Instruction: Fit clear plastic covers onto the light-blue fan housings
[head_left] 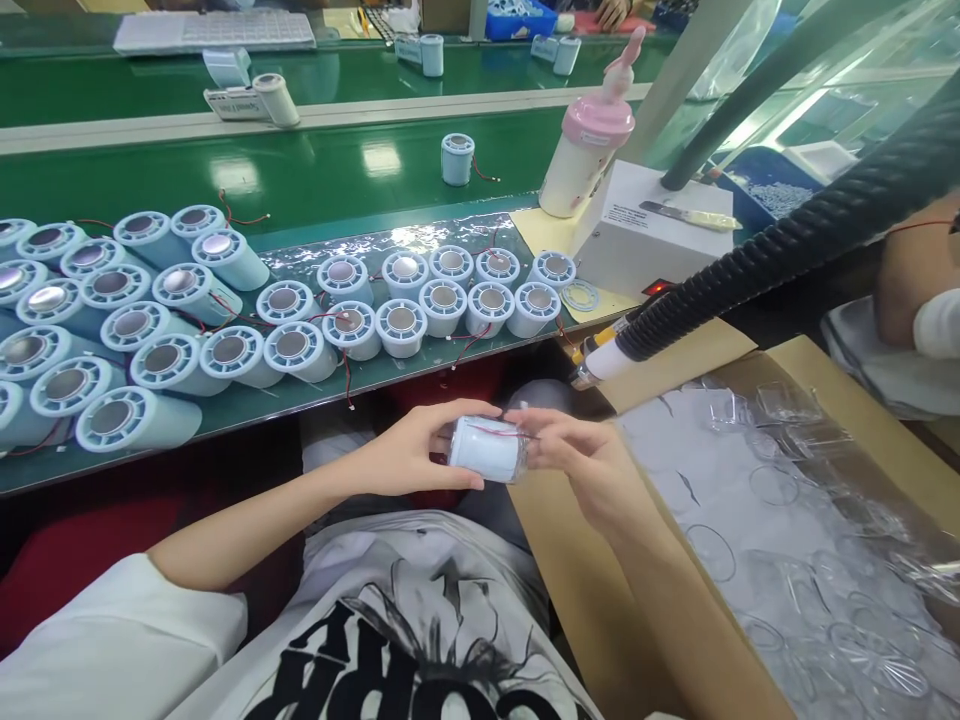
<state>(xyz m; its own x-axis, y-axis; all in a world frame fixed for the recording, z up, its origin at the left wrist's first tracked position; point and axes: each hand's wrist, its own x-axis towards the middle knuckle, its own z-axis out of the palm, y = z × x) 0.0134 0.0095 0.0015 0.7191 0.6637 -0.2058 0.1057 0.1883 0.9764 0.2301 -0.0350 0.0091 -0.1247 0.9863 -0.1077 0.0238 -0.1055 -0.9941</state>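
Above my lap, a light blue cylinder [486, 449] lies sideways between my two hands, with a thin red wire along its side. My left hand [420, 447] wraps around its left end, thumb below and fingers above. At the cylinder's right end, where a clear plastic rim shows, the fingers of my right hand [574, 450] pinch the edge and the wire. Several similar blue cylinders with round metallic centres [401, 327] stand in rows on the bench edge beyond my hands, some with red wires.
An open cardboard box [585, 590] of clear plastic pieces [795, 560] is at the right. A black flexible hose [757, 260] crosses above it. A white box [630, 225] and pink-lidded bottle [577, 150] stand behind. More cylinders sit on the green conveyor [337, 170]. Another person's arm [922, 270] shows far right.
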